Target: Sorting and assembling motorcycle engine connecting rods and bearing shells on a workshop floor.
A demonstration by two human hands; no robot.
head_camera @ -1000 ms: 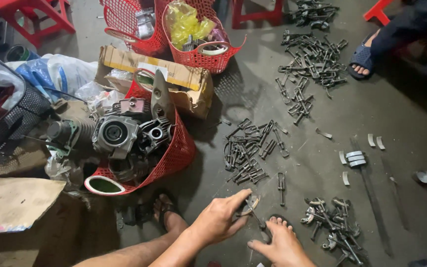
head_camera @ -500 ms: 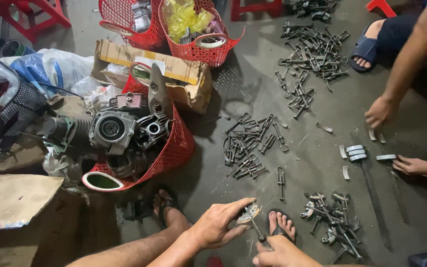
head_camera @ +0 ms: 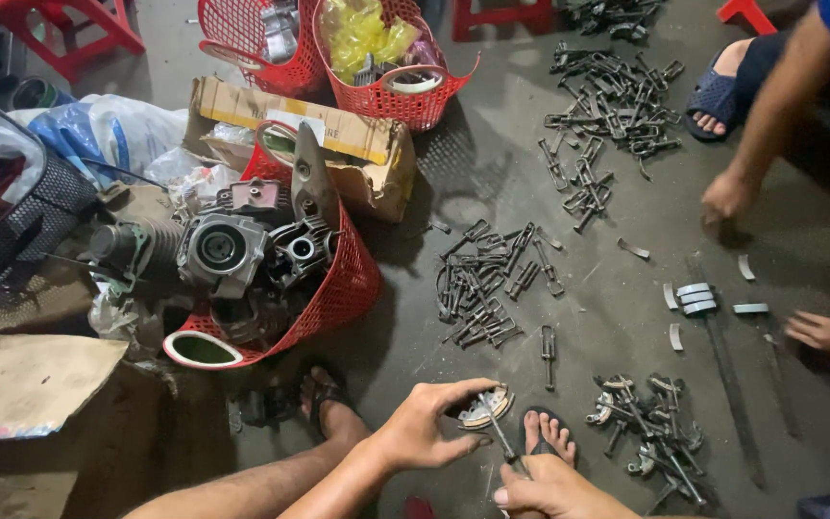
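1. My left hand (head_camera: 425, 430) is closed around a curved grey metal brake-shoe piece with a pale lining (head_camera: 485, 407); thumb below, fingers hooked over its top edge; the piece is lifted off the grey concrete floor (head_camera: 415, 240), just above my bare foot (head_camera: 551, 434).
2. My right hand (head_camera: 549, 488) sits at the lower edge of view, wrapped tight on the handle end of a thin dark metal rod tool (head_camera: 501, 442); the grip itself is partly cut off by the frame.
3. Key relation: the tool's long axis runs up and to the left from my right hand, its tip meeting the underside of the brake-shoe piece; so the piece lies up-left of the right hand and touching the left, which is the nearer one.
4. The piece's arc lies roughly left to right, crossways to the tool.
5. Nearby: a heap of dark bent metal parts (head_camera: 650, 437) on the floor to my right; a second scatter (head_camera: 487, 284) ahead; a red plastic mesh basket with engine parts (head_camera: 338, 288) to my left.
6. Another person's hand (head_camera: 823, 332) rests on the floor well apart, far right.
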